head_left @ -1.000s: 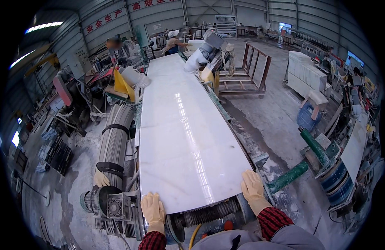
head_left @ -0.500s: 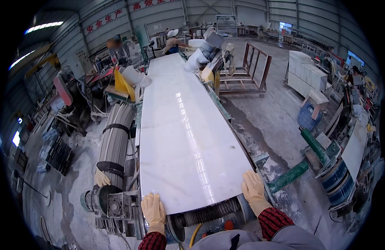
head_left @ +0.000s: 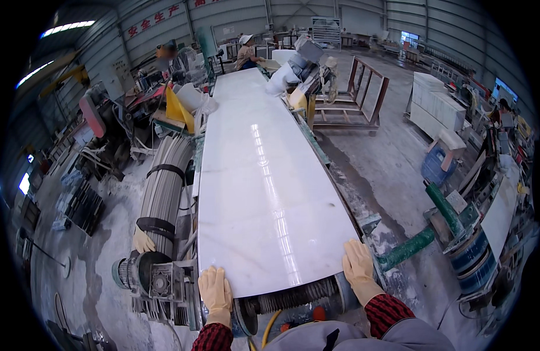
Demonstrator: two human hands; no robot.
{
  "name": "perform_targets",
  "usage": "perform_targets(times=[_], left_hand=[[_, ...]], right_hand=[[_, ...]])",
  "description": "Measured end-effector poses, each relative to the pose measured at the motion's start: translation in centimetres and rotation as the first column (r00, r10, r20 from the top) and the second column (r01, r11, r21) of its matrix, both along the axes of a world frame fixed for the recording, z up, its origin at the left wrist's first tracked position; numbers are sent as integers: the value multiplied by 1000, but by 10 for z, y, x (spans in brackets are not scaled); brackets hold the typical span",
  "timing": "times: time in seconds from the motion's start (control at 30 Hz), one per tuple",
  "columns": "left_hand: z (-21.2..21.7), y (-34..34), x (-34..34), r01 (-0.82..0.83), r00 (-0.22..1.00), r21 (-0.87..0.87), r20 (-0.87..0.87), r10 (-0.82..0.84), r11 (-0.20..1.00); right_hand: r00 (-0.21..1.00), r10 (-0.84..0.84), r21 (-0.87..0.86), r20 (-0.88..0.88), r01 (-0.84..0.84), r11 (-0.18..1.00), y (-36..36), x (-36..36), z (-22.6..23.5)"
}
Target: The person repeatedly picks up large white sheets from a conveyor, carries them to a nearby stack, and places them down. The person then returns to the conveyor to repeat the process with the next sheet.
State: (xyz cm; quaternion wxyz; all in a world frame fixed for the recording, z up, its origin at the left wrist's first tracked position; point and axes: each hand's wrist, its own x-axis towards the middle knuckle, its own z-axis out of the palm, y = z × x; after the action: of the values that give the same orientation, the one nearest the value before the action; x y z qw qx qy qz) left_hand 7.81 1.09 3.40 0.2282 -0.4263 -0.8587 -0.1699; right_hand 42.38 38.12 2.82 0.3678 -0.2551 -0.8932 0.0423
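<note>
A long, glossy white stone slab lies on a machine bed and stretches away from me. Both my hands wear cream rubber gloves. Flat fingers of my left hand rest at the slab's near left corner. On the opposite corner, my right hand lies along the edge with its fingers extended; both thumbs are hard to see. Below the slab's near edge a dark ribbed roller shows between my hands. Beside the bed on the left are a motor with a gearbox and a bundle of pale strips.
A spare glove lies by the strip bundle. Green pipes and a blue drum stand to the right. A rusty metal frame is farther back. At the bed's far end, a person in a white hat bends over a basin.
The view has shifted slightly, so most surroundings sit a little farther right. My hands stay at the slab's near corners. The far person has drawn the outstretched arm in.
</note>
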Motion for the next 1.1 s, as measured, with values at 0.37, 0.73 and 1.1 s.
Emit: perform_targets(times=[0.37, 0.73, 1.1], left_hand=[[5, -1, 4, 8, 1000, -16, 17, -8, 1000], [8, -4, 8, 15, 1000, -11, 13, -15, 1000], [11, -4, 13, 6, 1000, -16, 7, -6, 1000]], right_hand=[[1000, -1, -55, 8, 1, 998, -5, 4, 6], [1000, 4, -11, -19, -4, 1000, -11, 6, 13], [1000, 3, -13, -12, -3, 1000, -13, 9, 10]])
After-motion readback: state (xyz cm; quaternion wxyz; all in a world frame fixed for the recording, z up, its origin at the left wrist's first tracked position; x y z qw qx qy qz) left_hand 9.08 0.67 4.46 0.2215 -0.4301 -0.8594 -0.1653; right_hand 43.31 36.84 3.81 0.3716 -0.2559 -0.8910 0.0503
